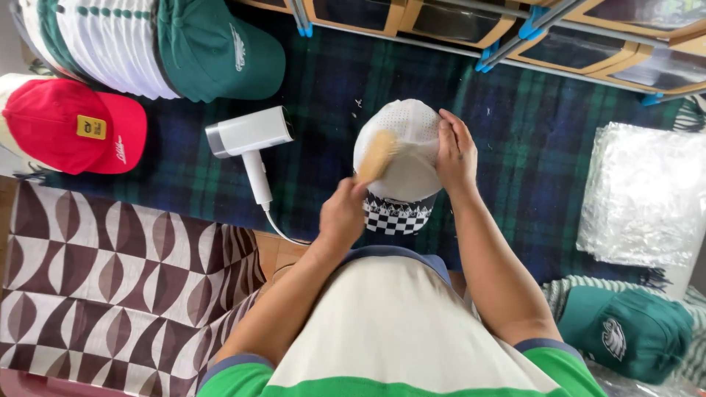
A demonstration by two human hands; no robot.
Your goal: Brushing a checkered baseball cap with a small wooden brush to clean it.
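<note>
A white perforated cap (401, 158) with a black-and-white checkered brim (396, 217) sits on the dark plaid blanket (331, 95) in front of me. My right hand (456, 151) grips the cap's right side. My left hand (342, 213) holds a wooden brush (376, 156), whose head lies on the cap's crown.
A white hair dryer (250, 140) lies left of the cap, its cord trailing toward me. A stack of green-and-white caps (154, 44) and a red cap (73, 125) lie at far left. Clear plastic bags (647, 195) are stacked at right, a green cap (625, 331) below them. Wooden frames (515, 29) line the far edge.
</note>
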